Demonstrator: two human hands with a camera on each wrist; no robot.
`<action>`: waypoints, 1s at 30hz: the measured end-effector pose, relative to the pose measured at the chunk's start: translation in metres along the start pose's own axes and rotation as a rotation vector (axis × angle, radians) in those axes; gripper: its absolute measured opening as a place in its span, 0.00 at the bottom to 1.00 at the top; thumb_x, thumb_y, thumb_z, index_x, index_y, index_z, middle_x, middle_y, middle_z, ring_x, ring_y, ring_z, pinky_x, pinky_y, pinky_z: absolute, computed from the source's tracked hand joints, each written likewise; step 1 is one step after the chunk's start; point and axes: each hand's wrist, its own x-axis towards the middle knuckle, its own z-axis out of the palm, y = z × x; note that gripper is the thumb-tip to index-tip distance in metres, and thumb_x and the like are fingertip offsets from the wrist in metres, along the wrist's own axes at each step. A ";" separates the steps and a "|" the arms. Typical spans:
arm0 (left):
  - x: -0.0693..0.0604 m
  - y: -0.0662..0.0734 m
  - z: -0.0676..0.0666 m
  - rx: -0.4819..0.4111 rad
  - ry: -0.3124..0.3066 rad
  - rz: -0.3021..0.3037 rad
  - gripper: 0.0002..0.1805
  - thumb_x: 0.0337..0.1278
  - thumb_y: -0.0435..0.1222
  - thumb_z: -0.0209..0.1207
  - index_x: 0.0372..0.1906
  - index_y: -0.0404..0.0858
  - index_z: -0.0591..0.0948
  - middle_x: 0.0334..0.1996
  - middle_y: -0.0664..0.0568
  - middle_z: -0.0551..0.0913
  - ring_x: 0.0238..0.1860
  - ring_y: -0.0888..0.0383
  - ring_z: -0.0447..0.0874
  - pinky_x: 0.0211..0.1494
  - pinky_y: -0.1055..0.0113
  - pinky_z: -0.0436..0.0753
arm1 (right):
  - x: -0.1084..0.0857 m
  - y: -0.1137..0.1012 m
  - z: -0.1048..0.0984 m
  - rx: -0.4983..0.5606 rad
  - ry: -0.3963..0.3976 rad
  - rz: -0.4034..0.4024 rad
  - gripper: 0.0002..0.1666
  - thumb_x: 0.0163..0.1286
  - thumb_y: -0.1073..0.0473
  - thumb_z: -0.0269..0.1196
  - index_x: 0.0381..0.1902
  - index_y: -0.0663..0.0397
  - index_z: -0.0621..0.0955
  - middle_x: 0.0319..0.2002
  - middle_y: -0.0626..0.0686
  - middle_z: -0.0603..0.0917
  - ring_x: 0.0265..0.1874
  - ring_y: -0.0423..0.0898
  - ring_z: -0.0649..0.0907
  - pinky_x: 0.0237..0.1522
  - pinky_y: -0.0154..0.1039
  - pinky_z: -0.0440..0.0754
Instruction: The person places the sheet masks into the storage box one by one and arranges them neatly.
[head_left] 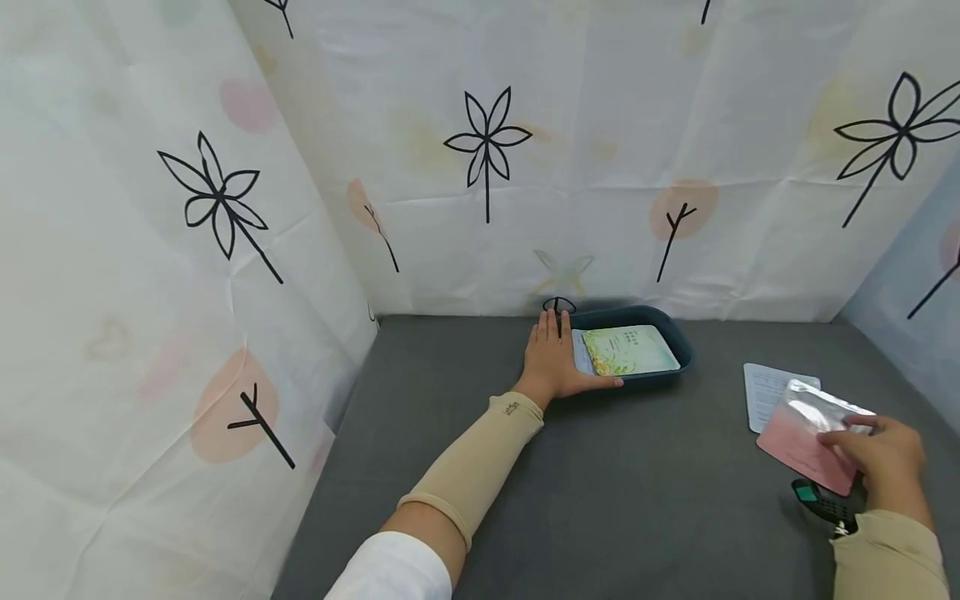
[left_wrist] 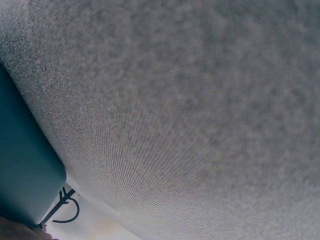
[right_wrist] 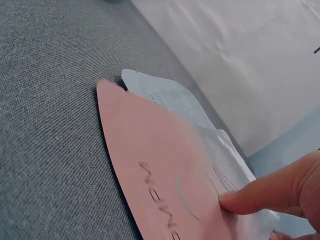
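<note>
My left hand (head_left: 550, 364) rests on the left end of a dark teal basin (head_left: 681, 340), fingers extended along its side and thumb stretched over the front rim. Inside the basin lies a green and white sachet (head_left: 633, 350) over a paler one. At the right, my right hand (head_left: 888, 454) pinches a pink and silver pouch (head_left: 798, 442) by its near right edge. In the right wrist view the thumb presses on the pouch's pink face (right_wrist: 145, 140). Partly beneath it is a pale blue-white packet (head_left: 767, 393) with small print.
A small black object (head_left: 817, 502) with a green patch and a metal chain lies partly hidden under the pouch and right wrist. White printed cloth (head_left: 592, 108) hangs behind and at the left. The grey tabletop (head_left: 660, 492) stretches between the hands.
</note>
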 end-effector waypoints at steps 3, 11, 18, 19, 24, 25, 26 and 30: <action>-0.001 0.000 -0.002 0.007 0.003 -0.004 0.84 0.34 0.92 0.48 0.88 0.42 0.38 0.88 0.42 0.35 0.89 0.49 0.33 0.89 0.54 0.46 | 0.000 0.002 0.001 -0.005 -0.003 -0.010 0.40 0.67 0.61 0.69 0.70 0.77 0.67 0.63 0.81 0.64 0.52 0.72 0.67 0.22 0.38 0.70; -0.003 -0.001 -0.002 0.010 0.015 0.001 0.83 0.36 0.91 0.49 0.88 0.41 0.38 0.88 0.42 0.36 0.89 0.49 0.34 0.89 0.54 0.47 | -0.001 0.001 0.003 0.036 -0.007 -0.005 0.37 0.72 0.58 0.66 0.71 0.73 0.68 0.67 0.80 0.63 0.55 0.72 0.68 0.34 0.54 0.80; -0.006 0.000 -0.002 0.003 0.037 0.011 0.83 0.35 0.91 0.49 0.88 0.40 0.40 0.88 0.41 0.38 0.89 0.48 0.36 0.89 0.53 0.48 | -0.002 -0.010 0.003 0.116 0.035 -0.015 0.33 0.77 0.54 0.61 0.74 0.63 0.73 0.74 0.74 0.64 0.53 0.65 0.71 0.45 0.46 0.81; -0.006 0.000 -0.002 0.002 0.042 0.012 0.83 0.35 0.91 0.49 0.88 0.40 0.40 0.88 0.41 0.39 0.89 0.48 0.37 0.89 0.53 0.49 | -0.003 -0.013 0.003 0.128 0.043 -0.014 0.34 0.78 0.53 0.60 0.76 0.62 0.72 0.76 0.74 0.63 0.53 0.64 0.71 0.52 0.47 0.84; -0.006 0.000 -0.001 -0.002 0.039 0.010 0.83 0.35 0.91 0.49 0.88 0.40 0.41 0.88 0.41 0.39 0.89 0.49 0.36 0.89 0.54 0.49 | -0.011 -0.027 0.003 0.191 0.077 -0.023 0.39 0.78 0.54 0.60 0.82 0.58 0.66 0.81 0.69 0.60 0.50 0.58 0.73 0.76 0.59 0.71; -0.005 0.000 -0.001 -0.001 0.035 0.007 0.83 0.35 0.91 0.49 0.88 0.40 0.40 0.88 0.42 0.38 0.89 0.49 0.35 0.89 0.54 0.48 | -0.012 -0.030 0.002 0.192 0.085 -0.023 0.38 0.78 0.53 0.59 0.82 0.56 0.66 0.81 0.68 0.61 0.49 0.55 0.74 0.75 0.56 0.72; -0.005 0.000 -0.001 0.000 0.033 0.006 0.84 0.35 0.91 0.49 0.88 0.40 0.40 0.88 0.42 0.38 0.89 0.49 0.35 0.89 0.54 0.48 | -0.014 -0.033 0.002 0.203 0.088 -0.029 0.38 0.78 0.54 0.59 0.82 0.56 0.66 0.80 0.68 0.62 0.47 0.52 0.74 0.71 0.50 0.80; -0.004 0.000 0.000 0.001 0.033 0.005 0.84 0.34 0.92 0.48 0.88 0.40 0.40 0.88 0.42 0.37 0.89 0.50 0.35 0.89 0.54 0.47 | -0.017 -0.044 0.001 0.261 0.095 -0.058 0.35 0.80 0.55 0.58 0.81 0.56 0.68 0.74 0.67 0.65 0.40 0.39 0.76 0.34 0.23 0.85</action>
